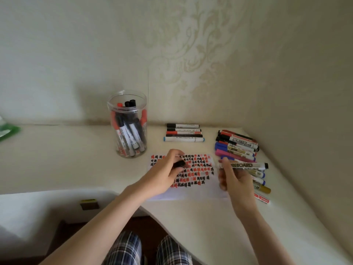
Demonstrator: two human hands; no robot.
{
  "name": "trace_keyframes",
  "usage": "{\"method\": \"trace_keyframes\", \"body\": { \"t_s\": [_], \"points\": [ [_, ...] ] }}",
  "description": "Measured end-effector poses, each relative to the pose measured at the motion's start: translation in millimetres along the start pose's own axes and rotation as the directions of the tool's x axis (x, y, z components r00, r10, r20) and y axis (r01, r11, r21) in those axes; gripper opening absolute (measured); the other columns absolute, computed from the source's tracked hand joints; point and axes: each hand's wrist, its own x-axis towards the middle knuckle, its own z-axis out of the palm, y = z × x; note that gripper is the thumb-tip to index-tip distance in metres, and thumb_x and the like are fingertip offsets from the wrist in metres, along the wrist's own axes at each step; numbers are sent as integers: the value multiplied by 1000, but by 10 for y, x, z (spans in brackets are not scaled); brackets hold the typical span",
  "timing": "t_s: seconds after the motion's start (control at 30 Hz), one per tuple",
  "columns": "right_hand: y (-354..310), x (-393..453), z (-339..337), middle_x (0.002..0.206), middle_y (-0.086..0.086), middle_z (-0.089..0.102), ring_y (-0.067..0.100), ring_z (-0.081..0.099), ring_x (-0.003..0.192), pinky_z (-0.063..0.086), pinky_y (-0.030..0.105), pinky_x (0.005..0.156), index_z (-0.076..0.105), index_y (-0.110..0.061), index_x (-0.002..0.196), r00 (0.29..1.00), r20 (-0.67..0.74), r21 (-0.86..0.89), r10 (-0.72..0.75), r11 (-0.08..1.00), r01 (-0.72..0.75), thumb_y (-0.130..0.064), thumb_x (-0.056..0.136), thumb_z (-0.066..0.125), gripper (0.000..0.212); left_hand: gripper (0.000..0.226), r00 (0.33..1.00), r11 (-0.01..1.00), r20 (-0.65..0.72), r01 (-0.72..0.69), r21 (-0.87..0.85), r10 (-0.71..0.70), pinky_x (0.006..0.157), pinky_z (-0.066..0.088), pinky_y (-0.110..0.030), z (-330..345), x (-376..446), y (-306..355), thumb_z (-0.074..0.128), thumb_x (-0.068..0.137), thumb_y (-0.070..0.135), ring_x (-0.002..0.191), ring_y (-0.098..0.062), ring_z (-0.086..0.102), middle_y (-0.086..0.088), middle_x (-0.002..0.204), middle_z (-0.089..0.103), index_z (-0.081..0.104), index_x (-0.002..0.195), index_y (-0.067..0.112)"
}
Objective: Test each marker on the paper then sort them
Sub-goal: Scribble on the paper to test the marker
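Note:
A white paper covered with red and black test marks lies on the desk in front of me. My left hand rests over its left part and grips a black marker cap. My right hand holds a white whiteboard marker lying sideways, its black end pointing right, above the paper's right edge. A clear plastic jar with several red and black markers stands to the left. Several markers lie in a neat row behind the paper. A loose pile of coloured markers lies at the right.
The cream desk meets a wall at the back and another at the right. A green object sits at the far left edge. The desk front curves inward near my checked trousers.

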Motion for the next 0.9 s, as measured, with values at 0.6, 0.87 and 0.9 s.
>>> {"method": "trace_keyframes", "body": {
  "t_s": [0.6,0.87,0.9],
  "points": [
    [-194,-438,413,61,4,55,15,42,56,31,27,51,62,-7,81,985,175,106,-10,994,-8,-28,93,61,24,18,982,952,-186,-77,-297,21,85,55,-27,-53,-388,215,69,89,12,92,-7,68,12,95,72,71,104,21],
    [-228,-486,453,61,6,50,16,40,58,35,30,57,61,-9,71,981,191,134,10,990,-37,-32,85,70,29,18,958,954,-284,-112,-279,29,83,56,-26,-72,-438,207,70,89,10,91,-8,69,15,94,72,73,102,22],
    [-233,-489,469,61,6,49,16,39,58,35,30,58,60,-9,71,979,203,145,18,988,-49,-32,86,69,29,18,953,956,-303,-118,-269,32,83,56,-28,-69,-444,204,70,88,9,91,-8,69,16,94,72,73,102,21]
  ]
}}
